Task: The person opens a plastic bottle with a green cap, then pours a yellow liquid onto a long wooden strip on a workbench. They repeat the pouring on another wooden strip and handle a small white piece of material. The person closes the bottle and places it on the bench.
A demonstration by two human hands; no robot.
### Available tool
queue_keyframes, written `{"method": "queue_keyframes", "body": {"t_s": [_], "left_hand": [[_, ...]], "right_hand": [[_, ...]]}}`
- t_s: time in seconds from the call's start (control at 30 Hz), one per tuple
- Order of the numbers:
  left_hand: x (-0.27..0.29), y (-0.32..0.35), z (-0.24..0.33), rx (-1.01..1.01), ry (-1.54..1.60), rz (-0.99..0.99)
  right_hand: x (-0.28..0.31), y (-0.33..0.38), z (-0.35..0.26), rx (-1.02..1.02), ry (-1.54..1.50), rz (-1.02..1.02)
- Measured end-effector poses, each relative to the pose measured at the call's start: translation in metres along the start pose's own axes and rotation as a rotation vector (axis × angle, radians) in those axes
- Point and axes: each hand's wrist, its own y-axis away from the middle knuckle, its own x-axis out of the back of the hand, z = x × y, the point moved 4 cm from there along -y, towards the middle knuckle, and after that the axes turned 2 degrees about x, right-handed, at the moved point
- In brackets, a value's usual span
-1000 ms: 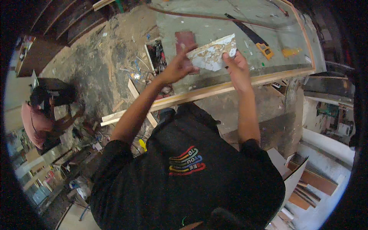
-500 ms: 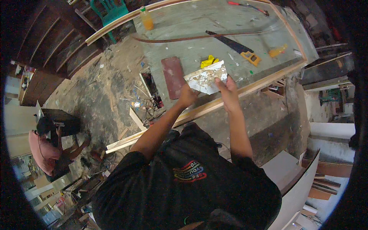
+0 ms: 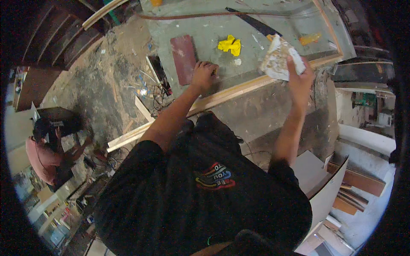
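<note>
My right hand (image 3: 300, 77) grips a crumpled white sheet (image 3: 273, 64), stained brown, over the front right part of the workbench. Behind the sheet lies a handsaw (image 3: 253, 21), its dark blade showing and its handle mostly covered. My left hand (image 3: 203, 77) is over the bench's front edge, beside the lower end of a flat maroon board (image 3: 183, 57). Its fingers are curled, and something small may be in them; I cannot make it out. On the bench between the hands lies a crumpled yellow piece (image 3: 230, 45), cloth or paper.
Wooden strips (image 3: 239, 88) edge the grey-green workbench (image 3: 205, 32). A thin brown strip (image 3: 188, 17) crosses its far part, and a yellow bottle (image 3: 309, 39) lies at right. Wood pieces (image 3: 128, 137) and cables are on the floor at left. A person (image 3: 45, 155) crouches there by a black box.
The sheet has gone from both hands to my right hand alone, carried right. My left hand has come off it and stays by the maroon board. The view has shifted slightly.
</note>
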Motion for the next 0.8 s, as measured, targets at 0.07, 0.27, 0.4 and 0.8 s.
{"method": "queue_keyframes", "body": {"t_s": [0.07, 0.27, 0.4, 0.8], "left_hand": [[0.005, 0.004, 0.002, -0.040, -0.069, 0.019], [0.011, 0.011, 0.001, 0.037, -0.204, -0.038], [0.007, 0.016, 0.003, 0.027, -0.272, -0.060], [-0.007, 0.018, 0.000, -0.013, 0.084, -0.115]], "right_hand": [[-0.031, 0.001, 0.016, 0.042, 0.082, -0.031], [-0.084, -0.001, 0.066, 0.023, 0.330, -0.235], [-0.113, -0.004, 0.079, 0.054, 0.457, -0.285], [-0.120, -0.005, 0.096, -0.150, 0.426, -0.398]]}}
